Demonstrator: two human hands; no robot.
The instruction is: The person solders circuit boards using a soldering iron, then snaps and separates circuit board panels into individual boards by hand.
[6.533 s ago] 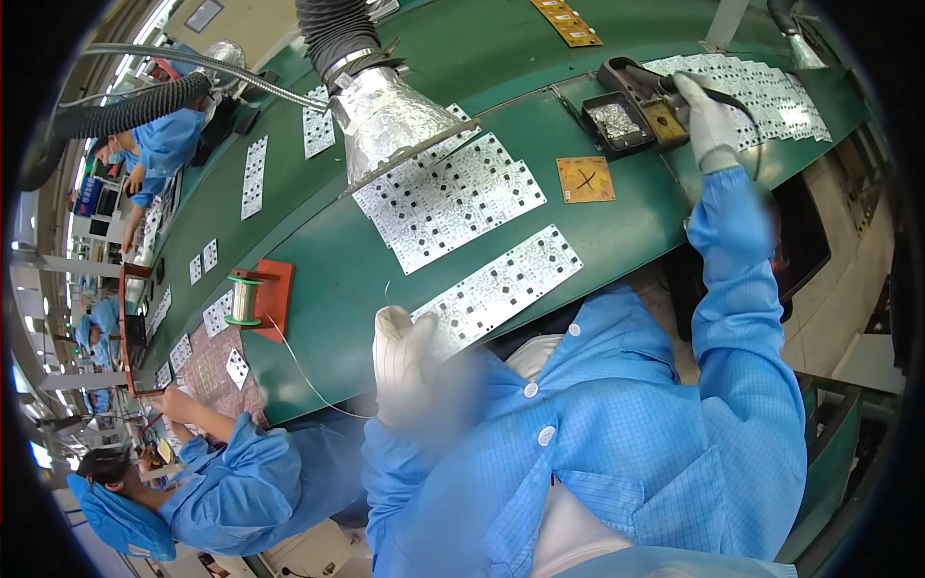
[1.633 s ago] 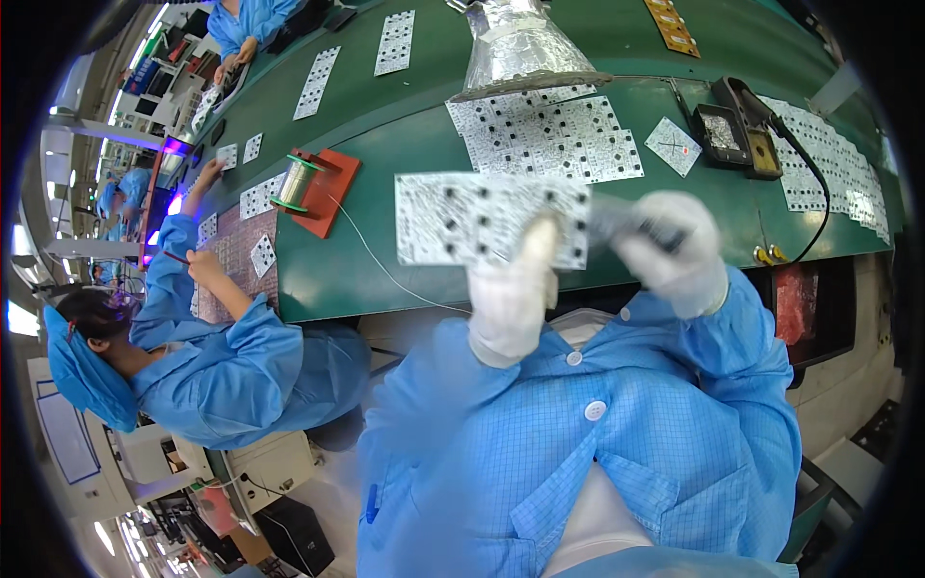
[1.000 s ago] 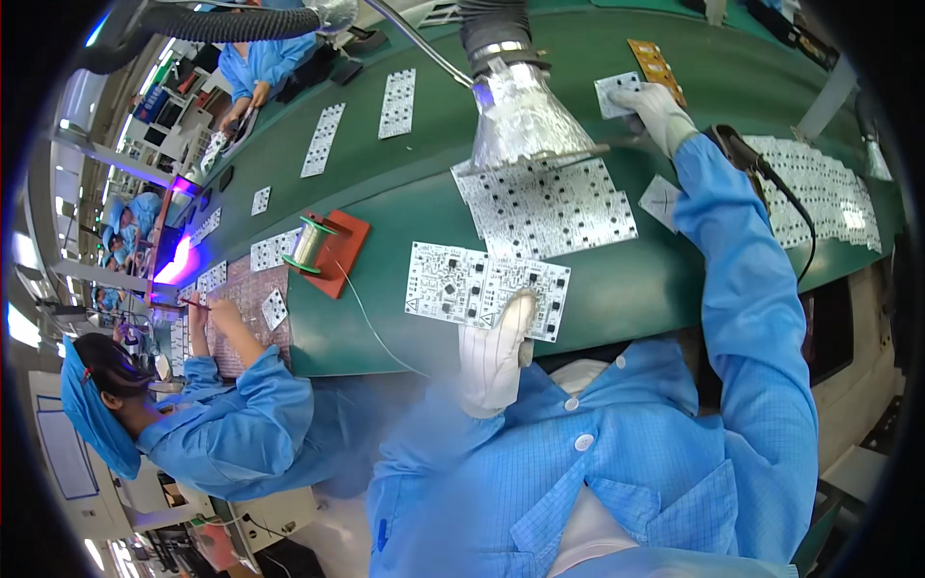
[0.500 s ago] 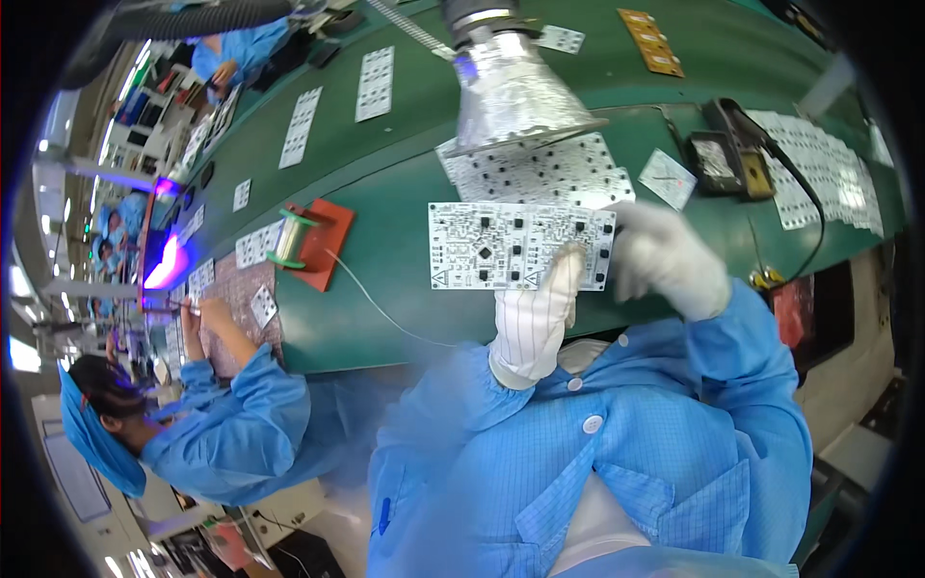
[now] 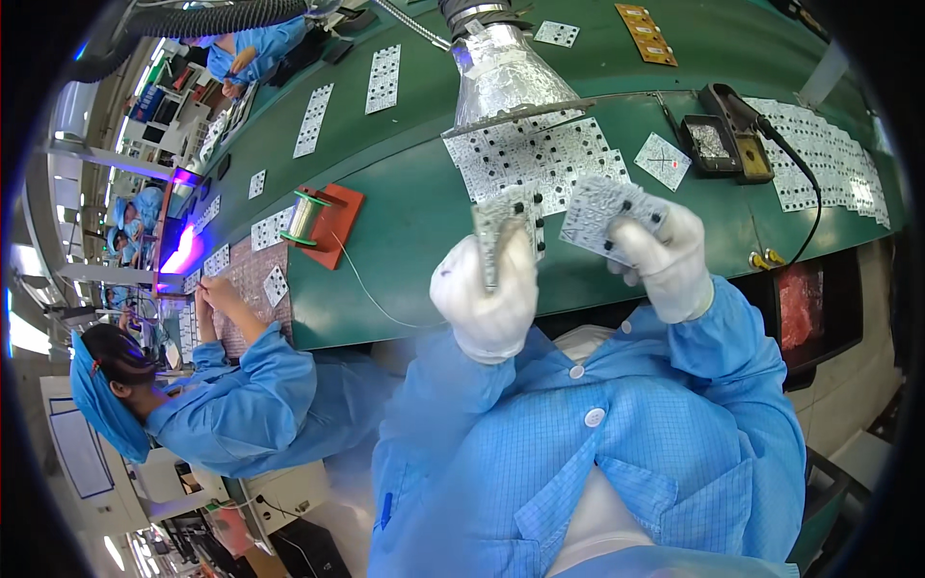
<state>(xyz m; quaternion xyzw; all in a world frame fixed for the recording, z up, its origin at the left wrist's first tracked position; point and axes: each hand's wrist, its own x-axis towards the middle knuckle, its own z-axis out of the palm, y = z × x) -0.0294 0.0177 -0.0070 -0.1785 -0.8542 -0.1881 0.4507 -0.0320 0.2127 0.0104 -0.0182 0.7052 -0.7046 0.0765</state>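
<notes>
White-gloved, my left hand (image 5: 485, 299) grips a white circuit board (image 5: 499, 207) with small black parts. That board is tilted almost edge-on toward me. My right hand (image 5: 672, 262), also gloved, pinches a second white circuit board (image 5: 586, 214) between thumb and fingers, tilted and a little blurred. A narrow gap separates the two boards. Just beyond them, more white circuit boards (image 5: 564, 162) lie overlapping on the green bench, partly hidden by a foil-covered hood (image 5: 511, 82).
A soldering iron stand (image 5: 737, 144) with a black cable stands at right, near a fan of boards (image 5: 819, 159). A single square board (image 5: 663, 162) lies beside it. Leftward sits a solder wire spool (image 5: 306, 220) on a red holder. A co-worker (image 5: 231, 405) works farther left.
The one wide board panel is now two separate pieces, one in each hand. My right hand has closed on its piece, and my left hand has shifted left and turned its piece.
</notes>
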